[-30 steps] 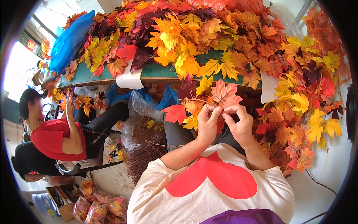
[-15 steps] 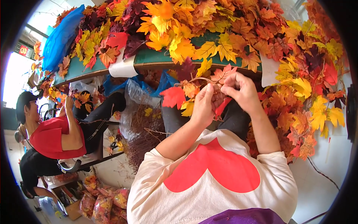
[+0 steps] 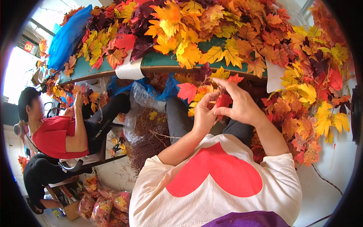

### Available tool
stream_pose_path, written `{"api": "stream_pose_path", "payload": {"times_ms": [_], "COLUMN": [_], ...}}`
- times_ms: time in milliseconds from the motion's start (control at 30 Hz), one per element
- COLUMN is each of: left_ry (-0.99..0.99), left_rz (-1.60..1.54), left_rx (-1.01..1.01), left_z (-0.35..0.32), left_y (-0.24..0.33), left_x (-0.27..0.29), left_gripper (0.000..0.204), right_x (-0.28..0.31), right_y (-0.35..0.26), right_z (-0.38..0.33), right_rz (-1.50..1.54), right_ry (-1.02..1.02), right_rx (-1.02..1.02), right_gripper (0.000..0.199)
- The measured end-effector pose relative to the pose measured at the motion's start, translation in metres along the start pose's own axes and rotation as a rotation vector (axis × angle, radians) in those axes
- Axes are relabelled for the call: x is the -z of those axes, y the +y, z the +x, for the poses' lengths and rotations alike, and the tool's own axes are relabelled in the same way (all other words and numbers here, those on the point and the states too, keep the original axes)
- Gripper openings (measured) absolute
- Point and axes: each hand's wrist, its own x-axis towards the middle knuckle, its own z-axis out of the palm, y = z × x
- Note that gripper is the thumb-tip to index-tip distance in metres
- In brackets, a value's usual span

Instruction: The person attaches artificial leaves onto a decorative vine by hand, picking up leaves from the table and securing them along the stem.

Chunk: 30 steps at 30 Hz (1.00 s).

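In front of my lap, both my hands work at a spray of artificial maple leaves. My left hand point(image 3: 205, 113) is closed around its stem, with a pink-red leaf point(image 3: 186, 91), yellow-orange leaves point(image 3: 202, 92) and a dark purple leaf point(image 3: 204, 71) fanning out beyond it. My right hand point(image 3: 242, 103) curves over a red leaf point(image 3: 224, 100), its thumb against the lower part and its fingers arched above. Between the hands, the exact grip on the stem is hidden.
Ahead, a green-topped table point(image 3: 159, 59) is heaped with autumn leaves point(image 3: 181, 34). Bare brown twigs point(image 3: 149, 132) lie beside my left leg. At left a person in a red top point(image 3: 56, 136) handles leaves. Filled bags point(image 3: 101, 208) sit on the floor; a blue plastic bag point(image 3: 68, 39) stands far left.
My right hand has shifted from a pinch at the upper leaf to an arch over the red leaf. The spray has turned and sits slightly lower. The person at left has raised a hand.
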Motion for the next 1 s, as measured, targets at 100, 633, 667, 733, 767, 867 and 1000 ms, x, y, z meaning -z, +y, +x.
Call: {"api": "stream_pose_path", "payload": {"times_ms": [100,633,667,733,767,867,1000], "left_ry": [0.038,0.226,0.219,0.151,0.136,0.102,0.109], "left_rz": [0.326,-0.458,-0.453,-0.444,-0.448,-0.524,-0.556], "left_rx": [-0.038,0.335,0.331,0.355,0.375,0.423,0.419], "left_z": [-0.005,-0.007,-0.006,-0.005,-0.003,-0.002,-0.001], "left_y": [0.0,0.037,0.041,0.05,0.052,0.055,0.064], "left_x": [0.004,0.017,0.018,0.016,0.016,0.019,0.024], "left_gripper": [0.027,0.02,0.02,0.023,0.026,0.027,0.026], "right_x": [0.011,0.025,0.034,0.048,0.051,0.051,0.053], "right_y": [0.005,0.025,0.043,0.095,0.117,0.125,0.146], "right_z": [-0.001,0.137,0.16,0.205,0.223,0.247,0.246], "right_rz": [0.094,0.026,-0.11,-0.69,-0.874,-0.945,-0.713], "right_ry": [-0.057,0.183,0.319,0.529,0.584,0.374,0.367], "right_rx": [-0.08,0.078,0.019,0.122,0.132,-0.096,-0.176], "right_gripper": [0.064,0.031,0.029,0.025,0.024,0.024,0.023]}}
